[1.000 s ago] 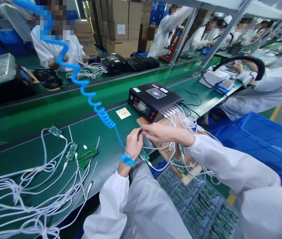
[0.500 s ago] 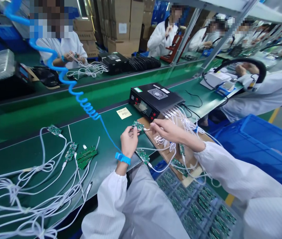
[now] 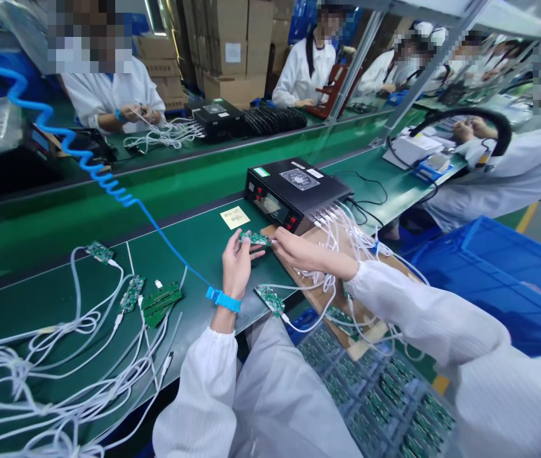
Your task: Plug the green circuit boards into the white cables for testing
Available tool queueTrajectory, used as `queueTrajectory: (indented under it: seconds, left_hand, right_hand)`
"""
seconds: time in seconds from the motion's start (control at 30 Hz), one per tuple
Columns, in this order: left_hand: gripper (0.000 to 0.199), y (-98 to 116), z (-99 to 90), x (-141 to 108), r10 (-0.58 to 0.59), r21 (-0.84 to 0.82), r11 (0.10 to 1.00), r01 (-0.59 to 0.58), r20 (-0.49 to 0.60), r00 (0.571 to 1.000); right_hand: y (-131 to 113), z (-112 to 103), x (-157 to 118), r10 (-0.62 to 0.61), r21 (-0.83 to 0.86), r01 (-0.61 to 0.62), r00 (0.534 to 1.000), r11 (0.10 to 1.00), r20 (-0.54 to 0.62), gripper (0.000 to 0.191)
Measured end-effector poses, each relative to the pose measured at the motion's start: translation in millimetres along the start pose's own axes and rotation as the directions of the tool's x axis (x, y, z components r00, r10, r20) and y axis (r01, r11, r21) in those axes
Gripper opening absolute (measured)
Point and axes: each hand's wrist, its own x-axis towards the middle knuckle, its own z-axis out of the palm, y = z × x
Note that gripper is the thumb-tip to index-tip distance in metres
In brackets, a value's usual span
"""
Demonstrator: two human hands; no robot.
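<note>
Left hand: its thumb and fingers (image 3: 236,264) pinch the board (image 3: 255,238), the other fingers spread beneath; a grip at one end leaves the other end exposed.
Right hand: fingertips (image 3: 299,251) pressed together at the board's right end, probably to steady or work there; what lies between them is hidden.
Board: held above the worktop (image 3: 208,248), component side up, likely so its parts can be seen.
Strap: blue, round the left wrist (image 3: 223,299), its coiled cord (image 3: 108,184) running up and away, presumably against static.
Second board (image 3: 270,301): at the worktop's near edge, a white plug (image 3: 285,317) in its end.
Cardboard (image 3: 315,296): juts past that edge under white cables, perhaps as padding.
Black box (image 3: 299,181): beyond the right hand, cable side facing right, so leads reach the cardboard.
Note (image 3: 234,217): just beside the box's left corner.
</note>
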Motion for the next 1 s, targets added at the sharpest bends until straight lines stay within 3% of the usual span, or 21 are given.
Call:
queueTrajectory:
  seconds: [0.13, 0.23, 0.33, 0.43, 0.7, 1.0]
  left_hand:
    - [0.046, 1, 0.3, 10, 0.090, 0.036, 0.995, -0.092, 0.059, 0.994]
    - [0.046, -1, 4.8, 16, 0.091, 0.039, 0.995, -0.090, -0.009, 0.996]
    - [0.039, -2, 11.2, 19, 0.063, 0.010, 0.998, -0.062, -0.084, 0.995]
    - [0.036, 0, 16.7, 22, 0.042, 0.005, 0.999, -0.042, -0.130, 0.991]
    - [0.044, 6, 25.6, 27, 0.006, 0.038, 0.999, 0.002, -0.201, 0.980]
    - [0.040, 7, 31.3, 29, -0.100, -0.161, 0.984, 0.075, -0.153, 0.983]
  right_hand:
    - [-7, -2, 1, 0.074, -0.105, -0.076, 0.997, 0.992, -0.018, 0.024]
    - [-13, -6, 4, 0.143, -0.287, -0.138, 0.990, 0.948, -0.004, 0.034]
    - [-12, -5, 6, 0.165, -0.368, -0.139, 0.986, 0.920, 0.041, 0.039]
    - [-9, -1, 6, 0.162, -0.359, -0.133, 0.985, 0.924, 0.053, 0.040]
    - [-10, 6, 6, 0.151, -0.255, -0.167, 0.985, 0.952, -0.080, 0.043]
    - [-18, -2, 7, 0.207, -0.353, -0.197, 0.978, 0.915, -0.008, 0.048]
